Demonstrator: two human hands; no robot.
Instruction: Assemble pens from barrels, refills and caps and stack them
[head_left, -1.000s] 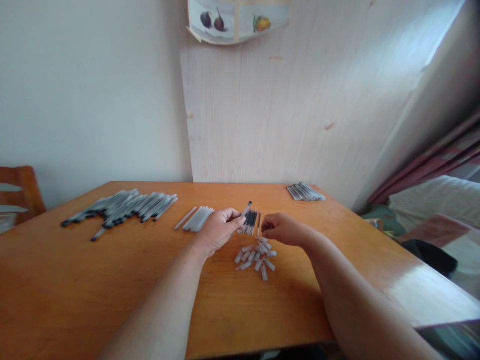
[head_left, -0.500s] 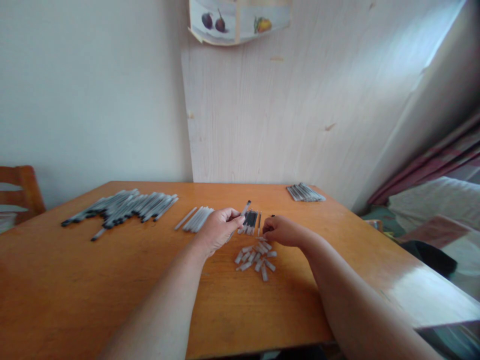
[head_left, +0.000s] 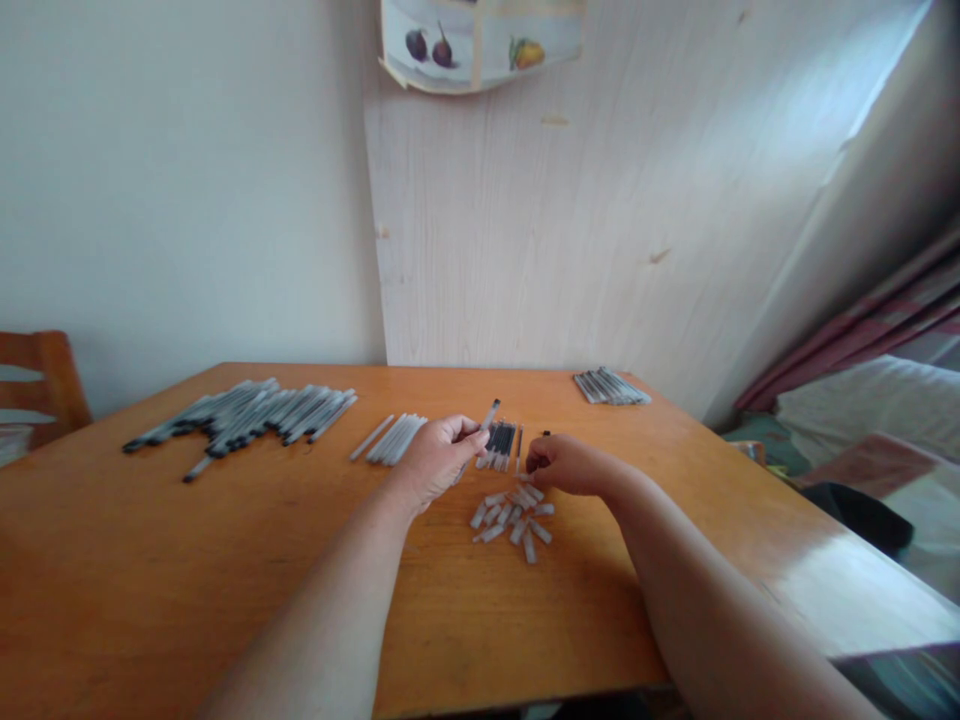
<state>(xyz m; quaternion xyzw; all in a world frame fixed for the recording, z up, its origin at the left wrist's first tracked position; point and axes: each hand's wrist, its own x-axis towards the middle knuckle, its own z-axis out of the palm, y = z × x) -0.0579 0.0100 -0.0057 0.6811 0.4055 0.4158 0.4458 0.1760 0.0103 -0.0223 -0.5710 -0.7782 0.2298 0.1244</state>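
Observation:
My left hand [head_left: 442,455] is closed round a pen [head_left: 490,413], a pale tube whose black end points up and away. My right hand [head_left: 559,463] is bent down to the table with its fingers pinched together; what they hold, if anything, is hidden. Just below its fingertips lies a loose heap of whitish translucent pen caps [head_left: 516,512]. Between the hands is a row of dark ink refills [head_left: 504,445], with a single refill [head_left: 519,447] apart on the right. A small black tip [head_left: 546,433] shows behind my right hand.
Pale pen tubes [head_left: 397,440] lie in a row left of my left hand. Many black-ended pens [head_left: 247,415] are piled at the table's far left. Another stack of pens [head_left: 611,386] lies at the back right. Behind the wooden table [head_left: 465,640] stands a wall.

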